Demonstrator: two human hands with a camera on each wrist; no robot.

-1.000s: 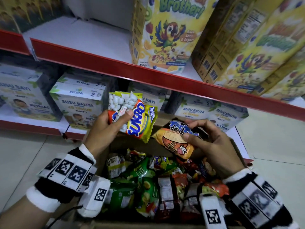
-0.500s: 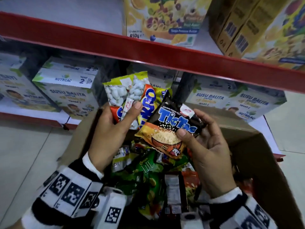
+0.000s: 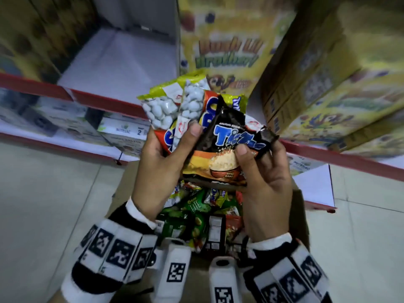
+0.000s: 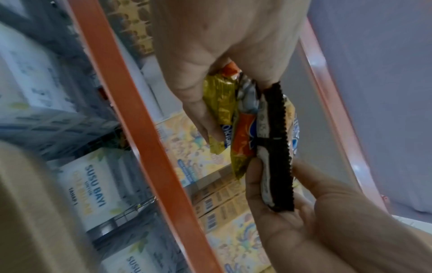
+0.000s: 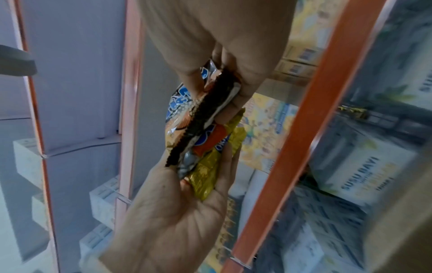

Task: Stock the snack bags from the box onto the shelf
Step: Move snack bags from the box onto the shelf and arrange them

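My left hand (image 3: 157,167) pinches two Sukro bags (image 3: 175,110), thumb on the front and fingers curled behind. My right hand (image 3: 265,182) pinches the black Tic Tac bag (image 3: 227,147), thumb pressed on its face, fingers behind. The Tic Tac bag overlaps the front of the Sukro bags, its left edge just under my left thumb. All the bags hang above the open box (image 3: 302,215), which holds many more snacks (image 3: 194,208), and in front of the red lip of the shelf (image 3: 122,62).

The step in hand looks to me like gathering the bags into one stack before they go up. To do it well, I should slide the Tic Tac bag flat against the Sukro bags, let my left thumb clamp over all of them, and only then loosen my right pinch. The foil is slick and the bags are puffy, so a pinch near one corner may let them fan out or slip; a grip closer to the middle of the stack should hold better.

The bare white patch of shelf, left of the cereal boxes (image 3: 223,47), seems the natural landing place. I should lift the stack over the red lip, not drag it across, and set the bags with their fronts facing out.
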